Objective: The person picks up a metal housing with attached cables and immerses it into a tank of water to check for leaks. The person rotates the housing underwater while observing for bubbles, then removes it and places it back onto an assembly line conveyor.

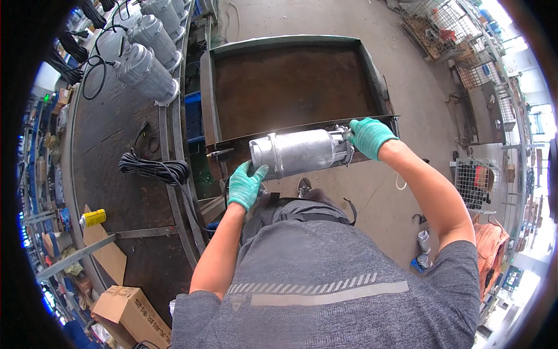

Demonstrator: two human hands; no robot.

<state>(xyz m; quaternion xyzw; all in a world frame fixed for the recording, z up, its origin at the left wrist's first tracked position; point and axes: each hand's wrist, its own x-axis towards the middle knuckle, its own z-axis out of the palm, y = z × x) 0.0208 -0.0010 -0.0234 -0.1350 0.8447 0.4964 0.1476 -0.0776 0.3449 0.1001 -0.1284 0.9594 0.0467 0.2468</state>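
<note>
A silver-grey cylindrical submersible pump [305,152] lies on its side in front of me, over the near edge of a dark metal tray [285,39] with raised walls. My left hand [245,186], in a green glove, holds the pump's left end from below, thumb and fingers curved against it. At the opposite end, my gloved right hand [369,138] is closed around the fittings beside the open-ribbed section. What exactly its fingers grip there is partly hidden.
Left of me runs a dark workbench [99,139]. Several similar pumps [145,72] stand at its far end, with a coiled black cable [154,168] nearer. A yellow can [93,218] and a cardboard box [131,314] are lower left. Wire cages [476,180] stand at right.
</note>
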